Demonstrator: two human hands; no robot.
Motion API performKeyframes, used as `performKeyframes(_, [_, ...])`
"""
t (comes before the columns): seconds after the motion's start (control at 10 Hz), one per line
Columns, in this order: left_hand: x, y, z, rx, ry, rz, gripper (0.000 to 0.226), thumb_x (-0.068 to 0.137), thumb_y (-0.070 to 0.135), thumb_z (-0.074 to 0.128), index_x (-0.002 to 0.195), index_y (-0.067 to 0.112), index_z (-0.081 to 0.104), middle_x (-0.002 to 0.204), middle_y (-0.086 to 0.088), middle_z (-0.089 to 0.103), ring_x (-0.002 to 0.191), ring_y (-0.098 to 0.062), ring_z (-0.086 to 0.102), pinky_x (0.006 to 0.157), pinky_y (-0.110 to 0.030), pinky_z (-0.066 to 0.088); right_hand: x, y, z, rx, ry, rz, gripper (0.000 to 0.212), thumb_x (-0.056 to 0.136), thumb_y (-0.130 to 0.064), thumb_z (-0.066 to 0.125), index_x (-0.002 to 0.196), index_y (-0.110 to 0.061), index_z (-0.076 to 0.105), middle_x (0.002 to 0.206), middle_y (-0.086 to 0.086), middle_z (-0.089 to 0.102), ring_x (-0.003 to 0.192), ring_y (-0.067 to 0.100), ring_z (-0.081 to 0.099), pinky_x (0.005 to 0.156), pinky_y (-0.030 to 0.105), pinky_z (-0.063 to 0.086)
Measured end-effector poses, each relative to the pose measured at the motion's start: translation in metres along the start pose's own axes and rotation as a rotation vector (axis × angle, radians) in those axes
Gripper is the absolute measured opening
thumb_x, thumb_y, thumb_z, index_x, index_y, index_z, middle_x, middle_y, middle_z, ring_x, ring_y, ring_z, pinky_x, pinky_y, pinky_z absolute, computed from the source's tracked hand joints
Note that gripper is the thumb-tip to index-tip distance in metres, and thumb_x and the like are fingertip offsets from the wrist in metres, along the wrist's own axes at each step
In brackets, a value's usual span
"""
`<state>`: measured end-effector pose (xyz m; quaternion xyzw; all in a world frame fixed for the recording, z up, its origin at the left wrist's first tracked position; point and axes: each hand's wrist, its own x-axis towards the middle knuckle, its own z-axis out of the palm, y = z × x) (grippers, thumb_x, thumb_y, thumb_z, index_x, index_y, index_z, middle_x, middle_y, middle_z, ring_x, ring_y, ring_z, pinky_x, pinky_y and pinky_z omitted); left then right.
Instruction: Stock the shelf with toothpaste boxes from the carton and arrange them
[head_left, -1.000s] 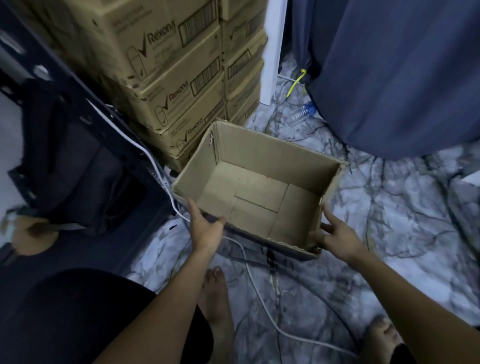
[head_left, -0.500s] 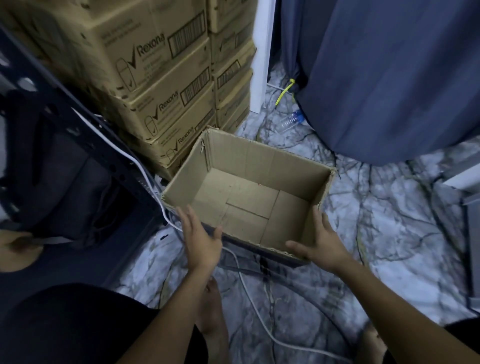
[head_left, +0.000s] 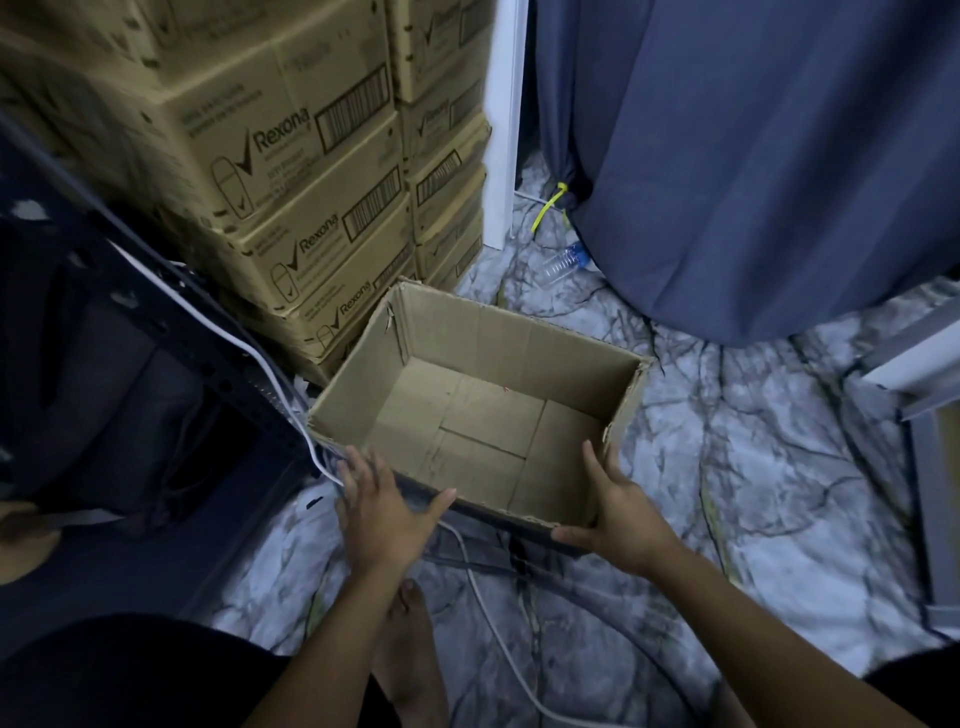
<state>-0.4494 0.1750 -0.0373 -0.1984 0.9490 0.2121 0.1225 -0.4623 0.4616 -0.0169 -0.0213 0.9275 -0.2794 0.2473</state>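
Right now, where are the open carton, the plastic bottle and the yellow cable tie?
open carton (head_left: 519, 335): head view, on its inner far wall.
plastic bottle (head_left: 563, 261): head view, on its clear ribbed body.
yellow cable tie (head_left: 546, 209): head view, on the middle of its strap.

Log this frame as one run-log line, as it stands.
carton: top open, empty | left hand: open, against near-left corner | right hand: open, at near-right corner | stacked Rexona cartons: behind carton
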Motion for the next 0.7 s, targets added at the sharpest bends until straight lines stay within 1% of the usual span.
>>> performKeyframes(0.1, [-0.001, -0.001, -0.003, 0.003, -0.018, -0.031, 0.129, 0.067, 0.092, 0.042, 0.158, 0.013, -0.003, 0.164, -0.007, -0.021, 0.152, -0.027, -0.013, 0.12, -0.057, 0.01, 0.005, -0.001, 0.001, -0.001, 0.012, -0.015, 0.129, 0.071, -0.057, 0.078, 0.155, -0.019, -0.012, 0.161, 0.014, -0.019, 0.15, 0.028, 0.01, 0.117, 0.029, 0.02])
performKeyframes(0.2, [0.0, 0.002, -0.006, 0.029, -0.047, -0.049, 0.128, 0.068, 0.092, 0.041, 0.158, 0.014, -0.007, 0.164, -0.005, -0.022, 0.152, -0.028, -0.014, 0.12, -0.058, 0.007, 0.005, -0.001, 0.002, 0.005, 0.017, -0.014, 0.128, 0.071, -0.056, 0.078, 0.155, -0.018, -0.011, 0.161, 0.014, -0.019, 0.15, 0.028, 0.008, 0.117, 0.029, 0.018])
performKeyframes(0.3, [0.003, 0.005, -0.007, 0.043, -0.063, -0.066, 0.13, 0.069, 0.092, 0.044, 0.158, 0.012, -0.006, 0.163, -0.007, -0.024, 0.151, -0.031, -0.014, 0.119, -0.06, 0.007, 0.004, -0.001, 0.006, -0.001, 0.033, 0.004, 0.127, 0.072, -0.054, 0.078, 0.155, -0.017, -0.01, 0.16, 0.014, -0.019, 0.15, 0.028, 0.006, 0.118, 0.029, 0.016])
performKeyframes(0.4, [0.003, 0.007, -0.012, 0.058, -0.077, -0.057, 0.131, 0.069, 0.09, 0.05, 0.157, 0.01, -0.004, 0.164, -0.009, -0.02, 0.151, -0.033, -0.011, 0.119, -0.059, 0.01, 0.001, -0.003, 0.012, -0.015, 0.037, 0.036, 0.129, 0.072, -0.055, 0.078, 0.154, -0.022, -0.015, 0.158, 0.015, -0.026, 0.15, 0.032, 0.006, 0.12, 0.035, 0.021])
performKeyframes(0.5, [0.0, 0.005, -0.012, 0.038, -0.061, -0.038, 0.131, 0.069, 0.085, 0.057, 0.158, 0.009, -0.003, 0.165, -0.011, -0.014, 0.151, -0.034, -0.007, 0.12, -0.054, 0.019, -0.002, -0.004, 0.013, 0.004, 0.033, 0.04, 0.128, 0.074, -0.052, 0.078, 0.153, -0.027, -0.019, 0.155, 0.013, -0.033, 0.15, 0.033, 0.003, 0.12, 0.041, 0.022])
performKeyframes(0.6, [-0.006, 0.002, -0.014, -0.025, 0.024, 0.026, 0.124, 0.075, 0.076, 0.062, 0.158, 0.008, 0.0, 0.166, -0.011, -0.007, 0.152, -0.035, -0.004, 0.119, -0.05, 0.024, -0.012, -0.012, 0.0, 0.023, 0.028, 0.016, 0.123, 0.076, -0.051, 0.077, 0.153, -0.027, -0.016, 0.158, 0.011, -0.03, 0.15, 0.031, -0.001, 0.12, 0.043, 0.021])
performKeyframes(0.7, [-0.027, 0.004, -0.004, 0.011, 0.037, 0.089, 0.113, 0.083, 0.068, 0.061, 0.158, 0.01, 0.002, 0.166, -0.01, -0.001, 0.152, -0.035, 0.004, 0.119, -0.046, 0.026, -0.023, -0.032, -0.039, 0.077, 0.102, -0.056, 0.108, 0.078, -0.055, 0.073, 0.156, -0.021, 0.007, 0.163, 0.01, 0.001, 0.149, 0.027, 0.015, 0.119, 0.037, 0.023])
